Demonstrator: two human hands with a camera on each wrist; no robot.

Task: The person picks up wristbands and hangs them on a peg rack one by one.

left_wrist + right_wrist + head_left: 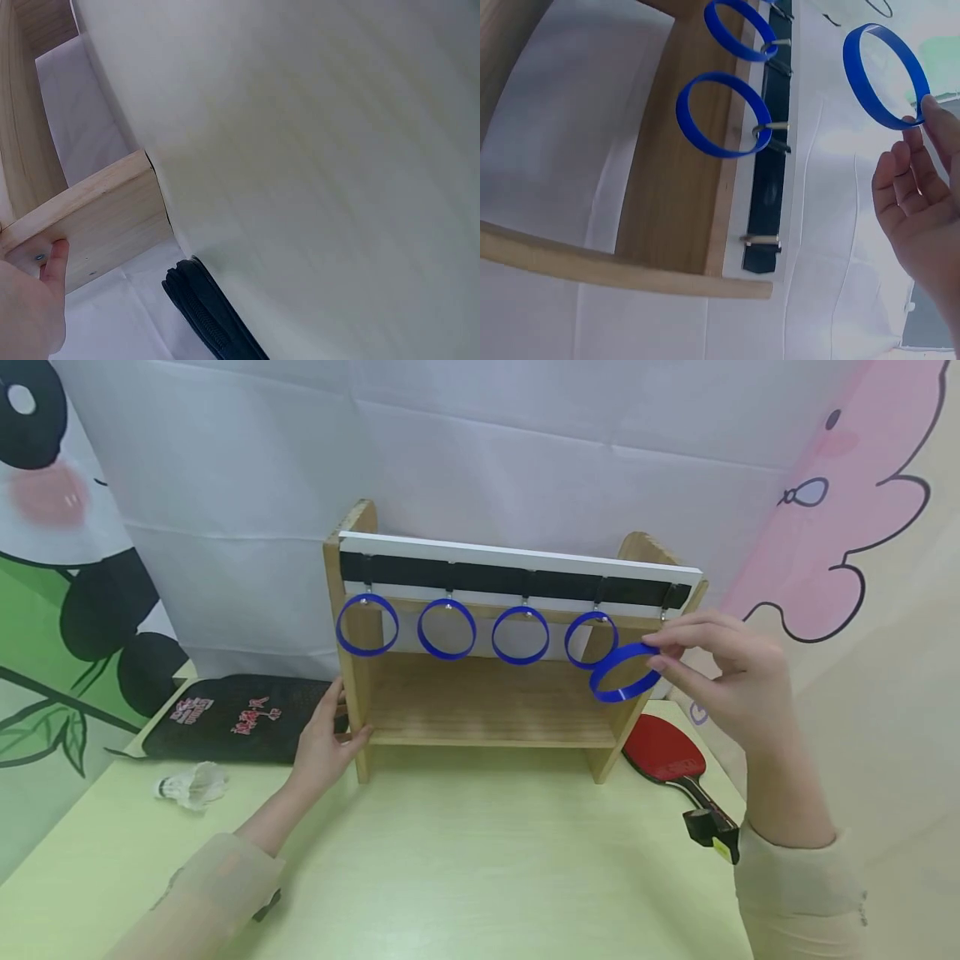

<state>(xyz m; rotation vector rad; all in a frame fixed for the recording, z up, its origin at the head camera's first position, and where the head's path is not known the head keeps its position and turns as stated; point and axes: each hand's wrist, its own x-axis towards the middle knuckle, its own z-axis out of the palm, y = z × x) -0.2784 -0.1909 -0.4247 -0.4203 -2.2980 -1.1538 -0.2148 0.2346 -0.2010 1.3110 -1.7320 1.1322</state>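
A wooden rack (495,697) stands on the table, with a white board and black strip (510,580) along its upper front. Several blue rings hang from metal hooks on the strip, among them one ring (367,625) at the left end. The rightmost hook (761,240) carries no ring. Between thumb and fingertips my right hand (738,681) pinches another blue ring (885,75), tilted, in front of the rack's right side and apart from that hook. My left hand (322,743) rests against the rack's left side panel (112,221), its fingers fairly straight; some fingertips are hidden.
Left of the rack lies a black zipped case (232,717) with red lettering, a shuttlecock (192,786) in front of it. On the right, a red table tennis bat (667,750) lies near the table edge. White cloth (480,460) hangs behind.
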